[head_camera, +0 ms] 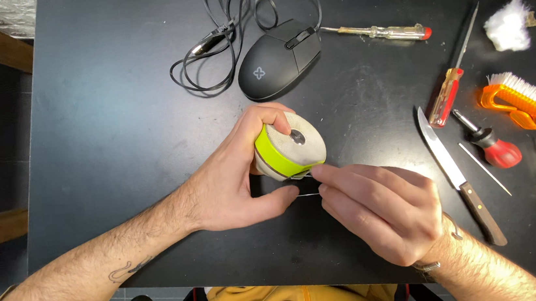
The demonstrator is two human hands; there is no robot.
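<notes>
Spreading across nearly the whole view, the black desk (pixel 114 119) carries everything here. At its far edge, near the middle, a black computer mouse (pixel 280 59) lies with its cable (pixel 229 23) looped beside it. Toward the right edge lie an orange brush (pixel 518 99), a wooden-handled knife (pixel 459 178) and several screwdrivers, one red-handled (pixel 447 94).

Just nearer than the mouse, the left hand (pixel 231 180) wraps its grip around a spool (pixel 290 147) with a yellow-green band, held up off the desk and tilted so its pale face shows. The right hand (pixel 378 208) has thumb and forefinger pinched on a thin wire (pixel 308 194) running out from under the spool.

Judging by this, the step in hand is drawing a length off the spool. A further pull would call for the left grip to steady the spool while the pinch stays firm on so fine a strand.
</notes>
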